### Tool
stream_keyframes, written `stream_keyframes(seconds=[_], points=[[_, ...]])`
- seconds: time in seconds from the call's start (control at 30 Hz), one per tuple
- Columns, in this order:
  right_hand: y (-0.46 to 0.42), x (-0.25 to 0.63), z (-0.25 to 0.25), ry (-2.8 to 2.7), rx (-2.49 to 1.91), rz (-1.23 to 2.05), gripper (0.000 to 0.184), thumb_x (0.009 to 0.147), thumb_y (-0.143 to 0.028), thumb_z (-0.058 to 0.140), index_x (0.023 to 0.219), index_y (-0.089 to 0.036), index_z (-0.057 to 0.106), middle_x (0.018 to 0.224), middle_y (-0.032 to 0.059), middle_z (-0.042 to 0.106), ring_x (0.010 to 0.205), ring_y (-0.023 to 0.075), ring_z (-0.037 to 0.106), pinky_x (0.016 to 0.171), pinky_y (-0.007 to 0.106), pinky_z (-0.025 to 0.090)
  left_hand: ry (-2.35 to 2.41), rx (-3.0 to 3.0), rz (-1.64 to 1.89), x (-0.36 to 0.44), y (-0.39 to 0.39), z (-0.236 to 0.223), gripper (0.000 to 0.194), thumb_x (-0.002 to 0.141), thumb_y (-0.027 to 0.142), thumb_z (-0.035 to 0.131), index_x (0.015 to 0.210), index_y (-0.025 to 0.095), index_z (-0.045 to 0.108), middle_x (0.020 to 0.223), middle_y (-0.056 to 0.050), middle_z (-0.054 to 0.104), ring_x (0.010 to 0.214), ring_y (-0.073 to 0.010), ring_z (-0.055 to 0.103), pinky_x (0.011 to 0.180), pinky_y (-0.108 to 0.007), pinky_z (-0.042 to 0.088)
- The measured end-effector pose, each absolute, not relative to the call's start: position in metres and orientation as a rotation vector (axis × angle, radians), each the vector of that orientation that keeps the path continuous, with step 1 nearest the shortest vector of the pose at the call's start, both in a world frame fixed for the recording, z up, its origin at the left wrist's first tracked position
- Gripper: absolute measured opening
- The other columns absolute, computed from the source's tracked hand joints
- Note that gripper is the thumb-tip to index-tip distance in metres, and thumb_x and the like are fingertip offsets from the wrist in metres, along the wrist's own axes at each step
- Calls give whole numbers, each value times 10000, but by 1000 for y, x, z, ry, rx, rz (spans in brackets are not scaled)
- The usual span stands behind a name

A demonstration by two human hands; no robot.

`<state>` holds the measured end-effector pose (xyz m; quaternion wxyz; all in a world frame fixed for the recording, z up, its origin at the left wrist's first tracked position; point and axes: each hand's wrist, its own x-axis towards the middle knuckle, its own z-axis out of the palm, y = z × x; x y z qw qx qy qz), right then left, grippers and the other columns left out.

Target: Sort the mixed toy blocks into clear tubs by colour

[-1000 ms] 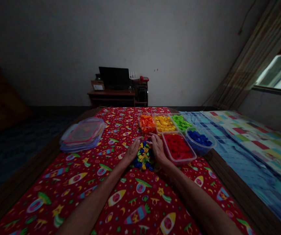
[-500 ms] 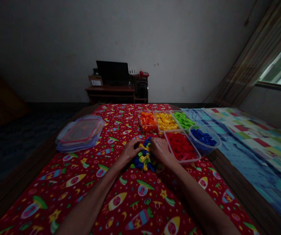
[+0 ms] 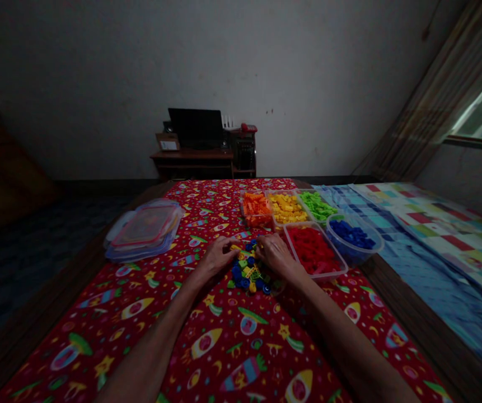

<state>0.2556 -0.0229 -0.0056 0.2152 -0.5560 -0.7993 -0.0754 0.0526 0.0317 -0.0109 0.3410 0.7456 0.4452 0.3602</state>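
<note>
A small heap of mixed plastic building pieces (image 3: pixel 247 274), blue, yellow and green, lies on the red patterned cloth (image 3: pixel 199 313). At the heap's left edge, my left hand (image 3: pixel 218 257) has its thumb and fingers closed on a small yellow building piece (image 3: pixel 235 247). My right hand (image 3: pixel 275 252) is on the heap's right side, knuckles up and fingers curled down at the pieces. Its fingertips are hidden, so what they hold cannot be made out. Just right of that hand stands a clear tub of red pieces (image 3: pixel 313 250).
Behind are clear tubs of orange pieces (image 3: pixel 256 207), yellow pieces (image 3: pixel 288 208) and green pieces (image 3: pixel 316 205). A round tub of blue pieces (image 3: pixel 352 235) sits at the right. Stacked lids (image 3: pixel 146 229) lie on the left. A bed (image 3: pixel 434 263) adjoins the table's right side.
My left hand has drawn slightly left, with the yellow piece at its fingertips. My right hand has shifted a little, still at the heap. The view has turned slightly left.
</note>
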Motion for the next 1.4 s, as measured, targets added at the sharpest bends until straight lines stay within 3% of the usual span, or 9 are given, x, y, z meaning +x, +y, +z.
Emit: stream_keyframes(seconds=[0.2,0.4,0.63,0.77,1.0,1.1,1.17,1.23,1.4], points=[[-25,261,-9,-2196,-1499,-144,128,917,-214,460,874,-140,554,844,74,584,773,165,494,728,271,355,1154,2174,803,51,35,-18,183,725,296,593,826,197,709,850,-44,645,833,-197,608,789,-312,485],[-26,255,16,-2282,-1693,58,149,902,-158,437,930,-129,580,777,59,592,682,151,488,609,259,300,1097,2341,761,52,30,-26,208,775,326,596,922,221,698,902,-58,660,872,-217,604,816,-329,481],[-34,252,-3,-2352,-1416,29,180,865,-74,449,968,-144,579,913,83,587,829,165,497,761,267,370,1135,2437,767,59,25,-29,155,776,334,615,828,205,681,829,-51,646,825,-205,600,763,-298,476],[-32,252,5,-2288,-1450,138,171,855,-89,453,851,-121,621,794,75,604,708,145,496,678,249,355,1189,2374,830,59,25,-15,153,765,327,628,791,189,689,811,-49,657,780,-199,606,734,-291,469],[-23,248,23,-1902,-1389,527,203,794,-134,477,738,-143,673,654,19,623,600,119,490,575,217,327,1167,2140,938,62,21,11,214,753,369,605,835,206,715,821,-18,696,783,-192,632,728,-277,490],[-21,244,24,-1666,-1299,881,165,764,-188,525,720,-149,679,622,-8,615,571,113,492,558,215,348,1097,2082,981,65,18,15,241,752,395,601,845,202,712,846,-22,705,788,-189,640,736,-278,502],[-22,241,25,-1508,-1175,1214,140,722,-246,610,789,-156,694,642,-17,631,576,112,520,580,222,392,1081,2090,980,67,17,16,223,740,384,613,834,207,709,864,-25,710,805,-192,643,752,-284,506],[-23,237,25,-1344,-1024,1467,250,662,-299,701,876,-169,700,707,-12,659,620,116,566,638,240,443,1076,2114,982,68,15,17,189,725,352,625,824,215,708,879,-25,713,817,-194,642,774,-293,506],[-22,230,21,-1046,-861,1628,346,590,-408,775,803,-144,704,770,24,673,694,117,601,702,252,490,1054,2108,1015,70,12,19,181,708,307,627,849,214,694,884,-25,710,826,-195,639,778,-298,502]])
